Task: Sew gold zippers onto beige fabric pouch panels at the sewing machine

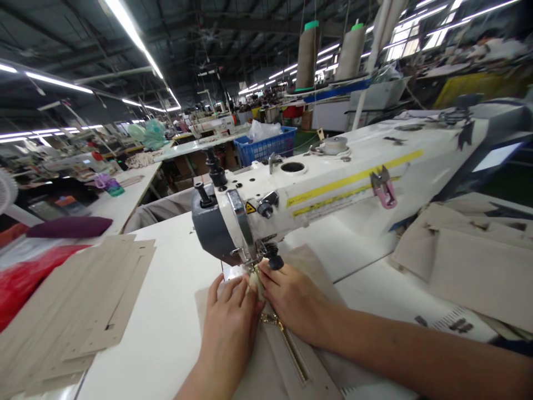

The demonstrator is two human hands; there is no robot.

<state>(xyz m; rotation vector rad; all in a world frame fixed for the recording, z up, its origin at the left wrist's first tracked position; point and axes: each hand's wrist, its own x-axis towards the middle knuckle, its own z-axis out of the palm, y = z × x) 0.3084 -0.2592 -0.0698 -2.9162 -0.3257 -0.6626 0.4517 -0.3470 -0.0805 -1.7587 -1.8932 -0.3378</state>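
A beige fabric piece with a gold-toothed zipper (293,350) lies under the needle of a white sewing machine (325,194). The zipper's metal pull (270,319) sits between my hands. My left hand (231,322) rests on the fabric left of the presser foot (252,268), its fingers spread and bent downward. On the other side, my right hand (295,300) has its fingers close together on the zipper piece, fingertips just beside the foot. What lies under the right palm is hidden.
Stacked beige panels (104,300) lie at left, by red plastic (33,278). More beige pieces (483,261) are piled at right. Pink-handled thread snips (383,189) rest against the machine arm. Thread cones (307,58) stand behind, and a blue crate (266,145) sits beyond the table.
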